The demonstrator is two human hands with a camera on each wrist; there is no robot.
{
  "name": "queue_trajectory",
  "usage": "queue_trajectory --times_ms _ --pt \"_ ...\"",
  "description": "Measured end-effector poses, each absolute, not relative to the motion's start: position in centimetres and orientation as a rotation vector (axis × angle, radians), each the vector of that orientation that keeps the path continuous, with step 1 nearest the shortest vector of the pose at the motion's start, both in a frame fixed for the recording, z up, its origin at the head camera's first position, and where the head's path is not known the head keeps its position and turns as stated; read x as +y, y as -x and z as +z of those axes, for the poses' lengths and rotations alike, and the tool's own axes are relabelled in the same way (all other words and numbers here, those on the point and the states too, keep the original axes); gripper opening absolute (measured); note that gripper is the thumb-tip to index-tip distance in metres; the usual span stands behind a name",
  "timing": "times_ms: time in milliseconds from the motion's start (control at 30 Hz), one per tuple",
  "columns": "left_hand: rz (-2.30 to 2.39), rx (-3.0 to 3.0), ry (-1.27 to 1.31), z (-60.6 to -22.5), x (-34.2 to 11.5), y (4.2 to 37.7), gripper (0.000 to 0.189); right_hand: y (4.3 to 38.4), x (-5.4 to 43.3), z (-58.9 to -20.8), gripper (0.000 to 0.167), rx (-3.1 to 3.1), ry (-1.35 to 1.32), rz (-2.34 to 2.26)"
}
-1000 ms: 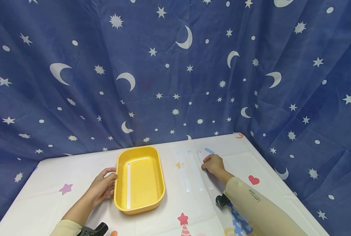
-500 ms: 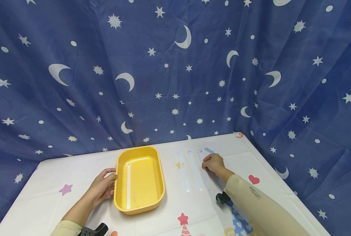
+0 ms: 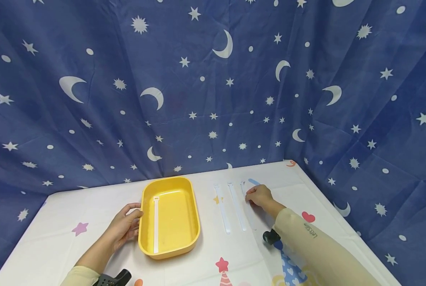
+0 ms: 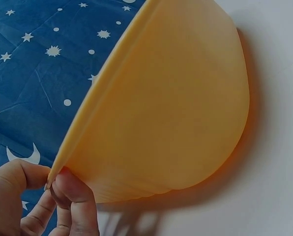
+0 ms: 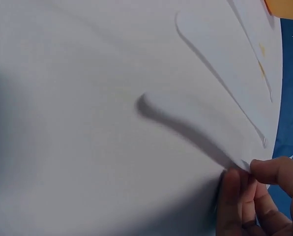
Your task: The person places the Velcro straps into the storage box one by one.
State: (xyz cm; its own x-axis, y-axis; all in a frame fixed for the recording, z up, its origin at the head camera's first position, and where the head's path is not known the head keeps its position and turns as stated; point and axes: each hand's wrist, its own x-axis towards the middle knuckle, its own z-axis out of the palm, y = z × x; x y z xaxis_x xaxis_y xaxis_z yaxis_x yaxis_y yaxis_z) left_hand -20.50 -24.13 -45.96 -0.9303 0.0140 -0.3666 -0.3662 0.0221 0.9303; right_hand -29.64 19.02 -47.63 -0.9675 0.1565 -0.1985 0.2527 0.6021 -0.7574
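My left hand pinches the left rim of a yellow rectangular tray, thumb on one side and fingers on the other. The left wrist view shows this grip close up on the tray's outer wall. Inside the tray lies one white strap with a slotted head. On the right, my right hand pinches another white strap by its edge between thumb and fingers. That strap is tilted and casts a shadow on the tablecloth. Two more white straps, one nearer the tray and one beside it, lie flat.
A white printed cloth covers the table. Behind and to the right hangs a blue curtain with moons and stars, meeting the table's back edge. Black wrist cameras sit on the left wrist and right wrist.
The strap under my right hand has shifted slightly and turned more on its edge. The right hand has moved very slightly up. The left hand and tray stay put.
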Motion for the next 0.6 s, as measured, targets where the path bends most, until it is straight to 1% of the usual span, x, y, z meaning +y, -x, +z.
queue_trajectory --times_ms 267,600 --pt "1.992 2.023 0.368 -45.88 -24.09 20.4 0.051 29.55 19.03 -47.0 0.017 2.555 -0.331 -1.424" --pt "1.989 2.024 0.375 -45.82 -24.08 20.39 0.05 29.42 19.7 -46.64 0.031 2.327 -0.369 -1.571"
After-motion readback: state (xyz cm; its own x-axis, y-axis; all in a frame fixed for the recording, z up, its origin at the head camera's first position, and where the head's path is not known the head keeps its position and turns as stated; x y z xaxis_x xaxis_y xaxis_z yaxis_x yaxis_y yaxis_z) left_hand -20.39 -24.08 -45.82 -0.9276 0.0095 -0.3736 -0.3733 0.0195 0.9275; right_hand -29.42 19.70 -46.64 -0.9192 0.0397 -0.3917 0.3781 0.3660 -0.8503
